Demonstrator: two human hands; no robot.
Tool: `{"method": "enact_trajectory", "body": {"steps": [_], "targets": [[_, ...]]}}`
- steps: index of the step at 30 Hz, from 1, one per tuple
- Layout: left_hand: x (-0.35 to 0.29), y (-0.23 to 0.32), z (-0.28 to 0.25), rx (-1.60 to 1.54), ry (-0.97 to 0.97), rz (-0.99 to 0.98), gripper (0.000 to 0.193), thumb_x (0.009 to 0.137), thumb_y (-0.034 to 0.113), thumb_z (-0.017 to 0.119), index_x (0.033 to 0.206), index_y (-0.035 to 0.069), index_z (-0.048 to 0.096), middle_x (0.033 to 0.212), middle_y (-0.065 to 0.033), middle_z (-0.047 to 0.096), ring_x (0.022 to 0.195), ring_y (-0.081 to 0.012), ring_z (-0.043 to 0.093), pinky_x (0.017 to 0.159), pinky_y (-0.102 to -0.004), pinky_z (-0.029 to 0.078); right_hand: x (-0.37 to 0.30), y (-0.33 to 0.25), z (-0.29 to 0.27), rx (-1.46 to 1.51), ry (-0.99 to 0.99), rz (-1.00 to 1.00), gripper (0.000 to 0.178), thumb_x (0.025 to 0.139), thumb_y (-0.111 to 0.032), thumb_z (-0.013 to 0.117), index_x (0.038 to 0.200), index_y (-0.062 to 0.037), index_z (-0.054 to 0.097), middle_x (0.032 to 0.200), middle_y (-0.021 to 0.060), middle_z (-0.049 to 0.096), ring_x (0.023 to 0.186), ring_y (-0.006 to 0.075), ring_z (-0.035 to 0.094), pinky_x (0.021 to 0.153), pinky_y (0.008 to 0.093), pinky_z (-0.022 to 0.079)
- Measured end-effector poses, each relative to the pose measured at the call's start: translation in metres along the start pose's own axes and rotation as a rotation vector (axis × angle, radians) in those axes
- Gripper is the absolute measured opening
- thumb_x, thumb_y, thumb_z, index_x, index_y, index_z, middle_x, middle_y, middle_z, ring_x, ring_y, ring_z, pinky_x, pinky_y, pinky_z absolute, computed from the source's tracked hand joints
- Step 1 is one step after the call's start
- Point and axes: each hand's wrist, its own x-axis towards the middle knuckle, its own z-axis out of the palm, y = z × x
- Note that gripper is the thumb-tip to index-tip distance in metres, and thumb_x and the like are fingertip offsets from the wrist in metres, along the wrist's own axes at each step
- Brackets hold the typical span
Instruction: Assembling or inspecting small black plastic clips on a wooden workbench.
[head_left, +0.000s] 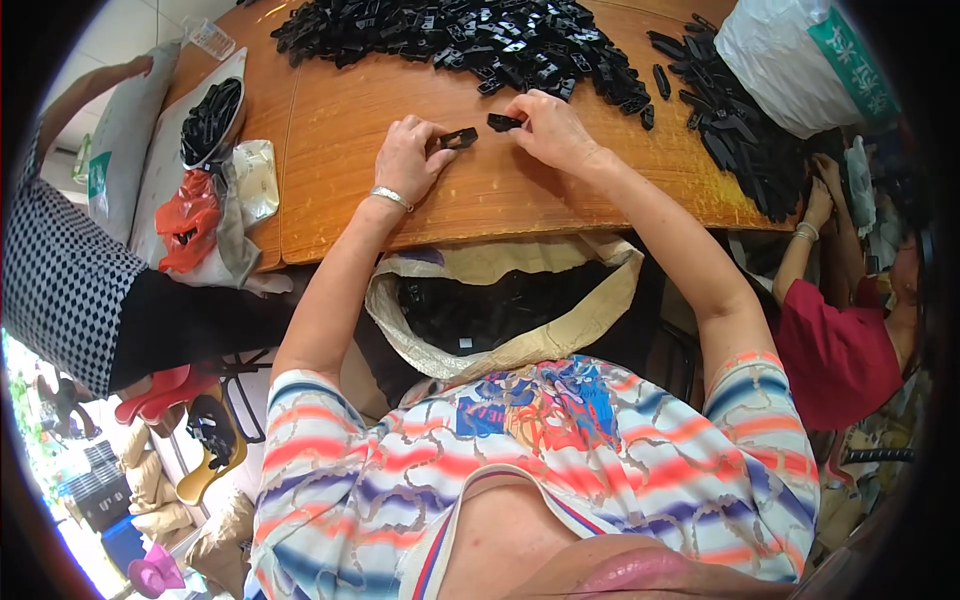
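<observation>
My left hand is closed on a small black plastic part with an opening in it, held just above the wooden table. Close by on the right, my right hand pinches another small black plastic part. A narrow gap separates the two parts. Beyond both hands spreads a large heap of similar black parts. Below the table's front edge, an open woven sack rests at my lap, with many black parts inside.
Long black strips lie at the right, beside a white bag. At the left stand a bowl of black pieces and a red plastic bag. One person in a checkered top is at left, another in red at right.
</observation>
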Motion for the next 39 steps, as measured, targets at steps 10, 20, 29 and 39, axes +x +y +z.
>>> {"method": "enact_trajectory", "body": {"steps": [10, 20, 29, 39], "targets": [[-0.003, -0.006, 0.005, -0.038, 0.046, -0.003, 0.026, 0.072, 0.022, 0.077, 0.092, 0.008, 0.068, 0.092, -0.007, 0.061, 0.092, -0.0267, 0.056, 0.081, -0.0366, 0.049, -0.009, -0.026, 0.004, 0.082, -0.01, 0.108, 0.036, 0.079, -0.02, 0.068, 0.108, 0.0002, 0.062, 0.103, 0.02, 0.066, 0.088, 0.0353, 0.065, 0.081, 0.0419, 0.052], [-0.001, -0.004, 0.007, -0.035, 0.081, 0.032, 0.025, 0.072, 0.021, 0.077, 0.091, 0.01, 0.069, 0.091, -0.0059, 0.061, 0.09, -0.026, 0.056, 0.08, -0.036, 0.049, -0.006, 0.0, 0.007, -0.108, -0.02, -0.231, 0.025, 0.078, -0.006, 0.07, 0.102, -0.0061, 0.065, 0.094, 0.0093, 0.06, 0.088, 0.031, 0.064, 0.076, 0.0399, 0.053], [-0.001, -0.006, 0.006, -0.049, 0.079, 0.054, 0.025, 0.072, 0.018, 0.077, 0.093, 0.007, 0.067, 0.088, -0.007, 0.06, 0.086, -0.0268, 0.056, 0.076, -0.0361, 0.048, 0.011, -0.032, 0.03, 0.137, 0.098, -0.216, 0.022, 0.075, -0.007, 0.074, 0.095, -0.0034, 0.065, 0.093, 0.0107, 0.061, 0.082, 0.0292, 0.064, 0.072, 0.0374, 0.053], [0.001, -0.009, 0.004, -0.223, -0.004, -0.037, 0.022, 0.075, 0.025, 0.075, 0.088, 0.009, 0.069, 0.088, -0.0071, 0.062, 0.09, -0.0268, 0.056, 0.08, -0.0378, 0.048, 0.021, -0.037, 0.027, -0.008, -0.066, -0.162, 0.024, 0.071, -0.012, 0.078, 0.093, -0.0059, 0.07, 0.096, 0.0133, 0.063, 0.087, 0.0334, 0.064, 0.076, 0.0413, 0.052]]}}
